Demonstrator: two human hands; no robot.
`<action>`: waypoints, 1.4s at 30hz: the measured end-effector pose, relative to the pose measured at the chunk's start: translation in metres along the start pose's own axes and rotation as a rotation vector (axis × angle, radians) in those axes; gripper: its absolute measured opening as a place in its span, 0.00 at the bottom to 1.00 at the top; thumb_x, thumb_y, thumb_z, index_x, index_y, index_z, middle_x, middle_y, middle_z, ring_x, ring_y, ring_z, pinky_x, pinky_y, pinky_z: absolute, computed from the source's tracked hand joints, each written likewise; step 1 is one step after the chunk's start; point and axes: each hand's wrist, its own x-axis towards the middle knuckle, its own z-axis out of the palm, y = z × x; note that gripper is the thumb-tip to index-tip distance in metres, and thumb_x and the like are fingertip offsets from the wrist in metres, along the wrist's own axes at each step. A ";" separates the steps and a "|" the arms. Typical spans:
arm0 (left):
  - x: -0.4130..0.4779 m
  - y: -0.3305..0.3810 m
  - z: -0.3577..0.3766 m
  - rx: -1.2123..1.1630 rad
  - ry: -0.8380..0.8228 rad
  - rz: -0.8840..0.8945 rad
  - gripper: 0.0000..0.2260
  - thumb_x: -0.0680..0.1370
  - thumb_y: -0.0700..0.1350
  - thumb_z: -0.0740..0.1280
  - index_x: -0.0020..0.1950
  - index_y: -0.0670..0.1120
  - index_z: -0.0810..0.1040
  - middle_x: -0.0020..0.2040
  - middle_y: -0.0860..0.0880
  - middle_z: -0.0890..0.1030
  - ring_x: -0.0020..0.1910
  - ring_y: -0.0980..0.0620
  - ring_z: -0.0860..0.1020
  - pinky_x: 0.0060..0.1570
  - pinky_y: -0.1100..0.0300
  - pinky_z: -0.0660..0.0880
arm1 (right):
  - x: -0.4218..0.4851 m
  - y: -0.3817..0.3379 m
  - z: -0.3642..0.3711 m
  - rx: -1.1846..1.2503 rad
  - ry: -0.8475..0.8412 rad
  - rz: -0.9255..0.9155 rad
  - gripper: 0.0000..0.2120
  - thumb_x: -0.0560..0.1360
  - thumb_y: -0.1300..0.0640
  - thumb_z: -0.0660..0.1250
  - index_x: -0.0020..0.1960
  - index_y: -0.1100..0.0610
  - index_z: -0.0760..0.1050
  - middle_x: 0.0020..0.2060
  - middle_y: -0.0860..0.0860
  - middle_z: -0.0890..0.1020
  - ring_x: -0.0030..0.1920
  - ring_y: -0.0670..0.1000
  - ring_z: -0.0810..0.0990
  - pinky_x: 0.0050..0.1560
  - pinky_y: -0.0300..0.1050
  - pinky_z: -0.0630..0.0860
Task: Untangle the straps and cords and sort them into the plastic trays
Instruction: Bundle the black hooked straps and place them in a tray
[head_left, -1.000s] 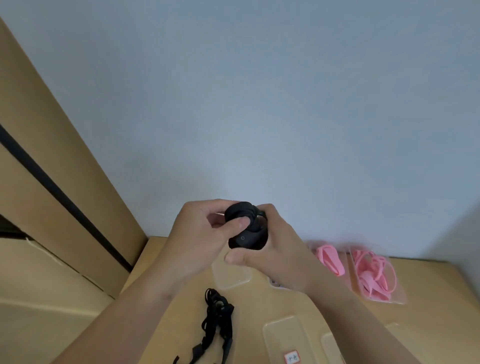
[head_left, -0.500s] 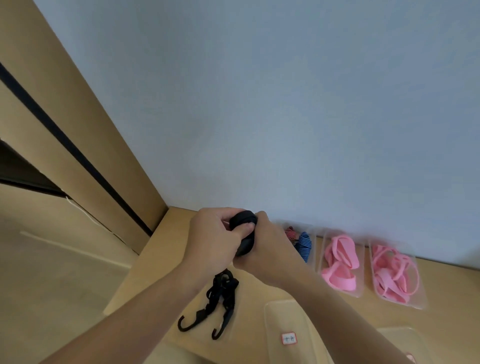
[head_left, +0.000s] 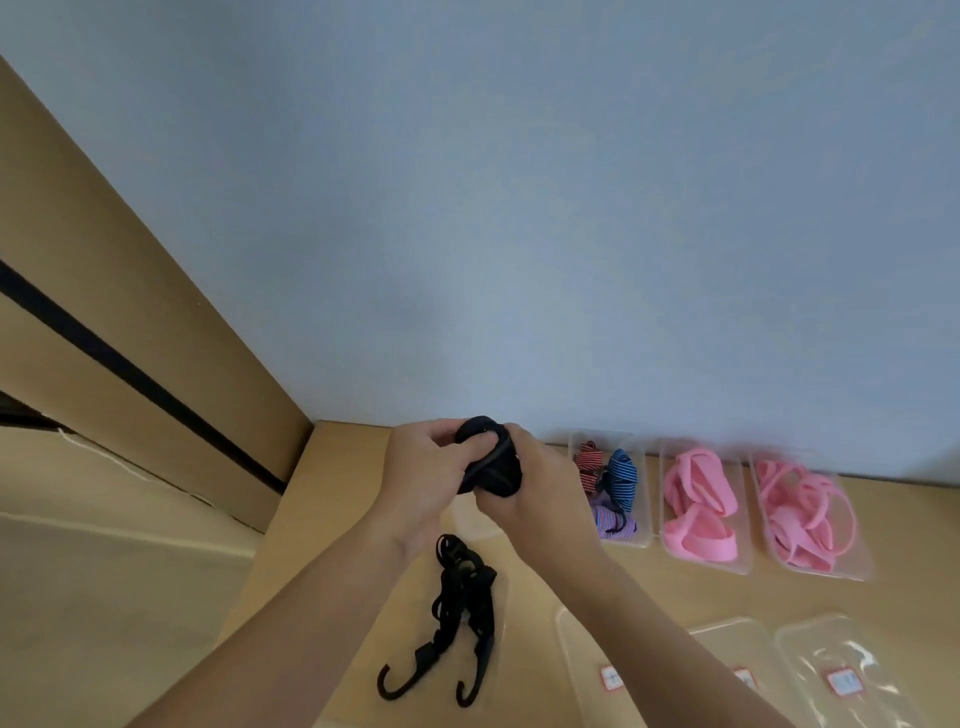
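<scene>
**Tray labels too blurred to read**

We make out only their red edges, on clear plastic trays at the counter's near edge. The left hand and right hand grip a rolled black strap bundle above its far-left corner. A black hooked bungee cord lies beneath.

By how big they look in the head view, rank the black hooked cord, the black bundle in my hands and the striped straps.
1. Black hooked cord, clearly largest.
2. Striped straps and black bundle: about alike; the bundle is partly hidden by fingers and held nearer the camera, so I won't rank them.
</scene>
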 end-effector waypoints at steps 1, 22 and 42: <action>0.009 -0.007 -0.005 0.018 -0.019 -0.015 0.04 0.76 0.36 0.75 0.46 0.44 0.88 0.41 0.50 0.88 0.39 0.57 0.85 0.34 0.69 0.77 | 0.002 0.002 0.008 -0.013 -0.005 0.024 0.13 0.68 0.55 0.69 0.52 0.51 0.75 0.37 0.46 0.80 0.38 0.50 0.78 0.38 0.50 0.75; 0.127 -0.114 -0.059 0.254 -0.237 -0.216 0.25 0.79 0.45 0.71 0.76 0.45 0.71 0.66 0.50 0.77 0.61 0.51 0.79 0.60 0.52 0.80 | 0.073 0.066 0.143 0.018 0.055 0.852 0.12 0.70 0.44 0.72 0.44 0.53 0.79 0.34 0.48 0.82 0.33 0.48 0.80 0.32 0.41 0.72; 0.187 -0.114 -0.034 0.820 -0.349 0.065 0.08 0.80 0.39 0.66 0.57 0.48 0.81 0.52 0.50 0.82 0.49 0.52 0.78 0.42 0.62 0.71 | 0.075 0.083 0.126 0.657 -0.087 0.758 0.06 0.78 0.60 0.69 0.54 0.53 0.77 0.49 0.56 0.81 0.45 0.54 0.77 0.51 0.49 0.79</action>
